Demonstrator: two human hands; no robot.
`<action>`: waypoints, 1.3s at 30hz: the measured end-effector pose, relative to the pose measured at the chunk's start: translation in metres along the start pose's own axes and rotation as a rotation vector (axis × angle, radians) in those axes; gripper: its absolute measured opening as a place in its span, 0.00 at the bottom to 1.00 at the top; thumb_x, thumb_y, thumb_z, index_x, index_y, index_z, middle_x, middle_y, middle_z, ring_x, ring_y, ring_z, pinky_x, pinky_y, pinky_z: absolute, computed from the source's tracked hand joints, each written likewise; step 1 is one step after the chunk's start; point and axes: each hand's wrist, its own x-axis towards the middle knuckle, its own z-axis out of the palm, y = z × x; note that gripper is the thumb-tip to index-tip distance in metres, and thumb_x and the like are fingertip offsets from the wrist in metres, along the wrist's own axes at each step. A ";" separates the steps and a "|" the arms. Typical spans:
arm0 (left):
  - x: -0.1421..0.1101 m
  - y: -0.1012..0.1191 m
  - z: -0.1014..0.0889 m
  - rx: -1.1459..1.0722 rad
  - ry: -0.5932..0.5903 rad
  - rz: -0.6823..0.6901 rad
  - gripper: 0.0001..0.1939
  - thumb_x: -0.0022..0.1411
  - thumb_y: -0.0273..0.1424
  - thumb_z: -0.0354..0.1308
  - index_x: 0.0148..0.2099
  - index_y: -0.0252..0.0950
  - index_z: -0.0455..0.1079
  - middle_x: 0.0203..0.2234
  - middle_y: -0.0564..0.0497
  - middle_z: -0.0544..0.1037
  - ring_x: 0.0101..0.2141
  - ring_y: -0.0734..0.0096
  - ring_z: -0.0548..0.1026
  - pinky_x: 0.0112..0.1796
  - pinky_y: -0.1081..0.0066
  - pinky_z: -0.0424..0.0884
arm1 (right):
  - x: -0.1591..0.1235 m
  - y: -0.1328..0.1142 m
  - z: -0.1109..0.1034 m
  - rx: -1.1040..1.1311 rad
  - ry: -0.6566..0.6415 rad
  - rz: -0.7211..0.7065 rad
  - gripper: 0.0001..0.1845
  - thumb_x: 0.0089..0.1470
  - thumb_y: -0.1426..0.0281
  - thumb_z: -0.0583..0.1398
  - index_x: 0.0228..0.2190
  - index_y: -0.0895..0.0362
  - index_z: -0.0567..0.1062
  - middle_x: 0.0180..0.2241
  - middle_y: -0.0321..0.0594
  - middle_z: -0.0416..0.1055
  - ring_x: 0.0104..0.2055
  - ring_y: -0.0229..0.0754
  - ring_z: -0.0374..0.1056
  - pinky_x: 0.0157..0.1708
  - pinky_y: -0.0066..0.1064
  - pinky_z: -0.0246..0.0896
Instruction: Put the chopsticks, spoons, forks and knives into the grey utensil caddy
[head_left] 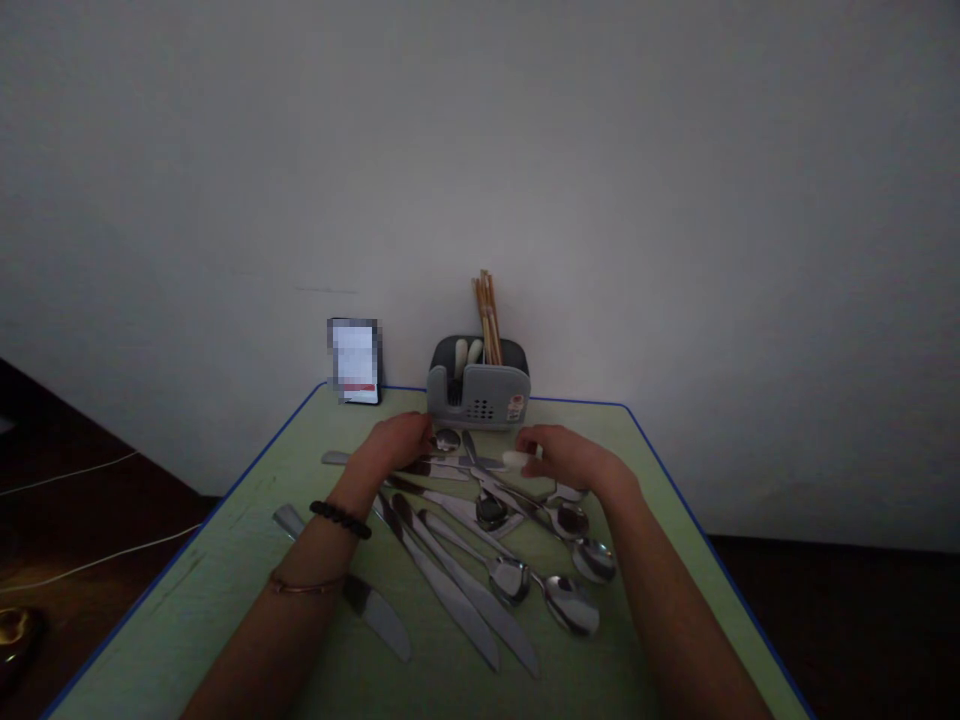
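Observation:
My left hand [405, 440] is low over the table with its fingers curled down, partly hidden. A spoon's bowl [448, 440] shows right beside its fingertips; whether they grip its handle I cannot make out. My right hand [559, 455] has thumb and fingers closed around a white handle [516, 459], whose other end is hard to see. Between and below the hands lies a loose spread of metal cutlery: several spoons [570, 605] and several table knives [450, 590]. Another knife [382, 620] lies partly under my left forearm.
Against the wall stands a grey cutlery holder [495, 395] with wooden chopsticks [487, 315] and white-handled pieces [461, 355] in it. A phone [356, 360] with a lit screen leans at the back left. The pale green table [195, 610] has a blue edge.

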 end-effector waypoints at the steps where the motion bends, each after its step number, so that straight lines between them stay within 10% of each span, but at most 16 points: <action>1: -0.001 0.000 -0.002 -0.002 -0.001 0.003 0.12 0.58 0.33 0.51 0.42 0.34 0.70 0.41 0.40 0.76 0.40 0.57 0.75 0.34 0.68 0.68 | -0.001 -0.001 -0.001 0.011 0.023 -0.024 0.13 0.50 0.72 0.61 0.40 0.57 0.74 0.39 0.41 0.74 0.38 0.40 0.69 0.35 0.26 0.58; 9: -0.018 0.010 -0.020 -0.101 0.010 0.193 0.14 0.61 0.39 0.50 0.43 0.35 0.68 0.41 0.45 0.76 0.40 0.62 0.73 0.39 0.70 0.66 | -0.016 -0.010 -0.014 0.225 0.323 -0.277 0.17 0.55 0.68 0.57 0.48 0.57 0.69 0.43 0.42 0.72 0.34 0.37 0.67 0.36 0.28 0.60; 18: -0.041 0.033 -0.038 -0.371 0.030 0.418 0.27 0.57 0.47 0.55 0.53 0.38 0.60 0.44 0.46 0.74 0.41 0.62 0.72 0.40 0.68 0.66 | -0.019 -0.018 -0.017 0.690 0.373 -0.381 0.12 0.51 0.65 0.60 0.37 0.56 0.66 0.34 0.37 0.71 0.35 0.38 0.70 0.38 0.31 0.66; 26: -0.041 0.038 -0.043 -0.337 0.078 0.465 0.13 0.62 0.40 0.52 0.42 0.35 0.67 0.34 0.49 0.75 0.34 0.66 0.72 0.34 0.71 0.64 | -0.016 -0.022 -0.014 0.952 0.386 -0.442 0.13 0.51 0.68 0.61 0.39 0.54 0.64 0.39 0.38 0.72 0.36 0.36 0.72 0.39 0.31 0.68; 39: -0.043 0.036 -0.044 -0.270 0.064 0.454 0.12 0.64 0.37 0.47 0.40 0.35 0.68 0.30 0.49 0.76 0.30 0.68 0.72 0.29 0.73 0.62 | -0.020 -0.019 -0.018 0.563 0.482 -0.304 0.12 0.54 0.62 0.58 0.37 0.56 0.68 0.26 0.36 0.73 0.27 0.38 0.70 0.27 0.27 0.62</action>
